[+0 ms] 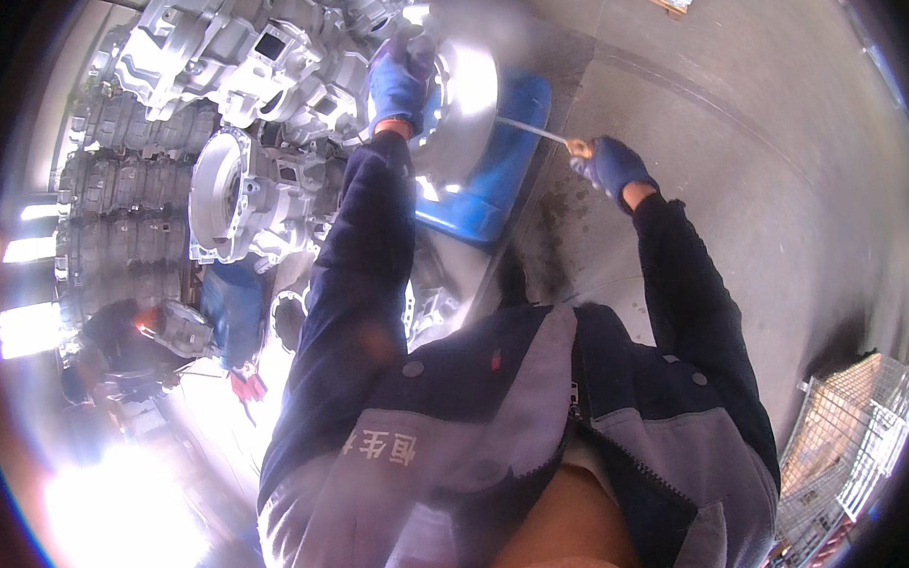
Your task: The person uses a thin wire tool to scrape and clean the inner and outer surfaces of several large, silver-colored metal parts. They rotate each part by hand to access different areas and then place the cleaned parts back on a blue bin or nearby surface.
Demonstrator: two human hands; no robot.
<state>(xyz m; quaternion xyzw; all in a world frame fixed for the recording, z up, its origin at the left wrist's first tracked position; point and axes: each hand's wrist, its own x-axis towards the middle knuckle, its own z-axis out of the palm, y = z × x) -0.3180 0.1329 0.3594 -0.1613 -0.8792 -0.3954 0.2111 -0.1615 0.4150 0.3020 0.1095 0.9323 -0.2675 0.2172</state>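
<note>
Grey concrete floor point(740, 154) borders the round silver metal housing point(476, 83). Your blue-gloved right hand point(616, 166) clasps an orange-handled metal rod point(537, 132), work seemingly underway; unclear: remaining work, grip of blue-gloved left hand point(400, 84).

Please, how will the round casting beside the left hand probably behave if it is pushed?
The casting is probably stiff and heavy, since it looks like bulky metal. Being round, it could roll or rock. Its smooth, shiny side may be slippery.
</note>
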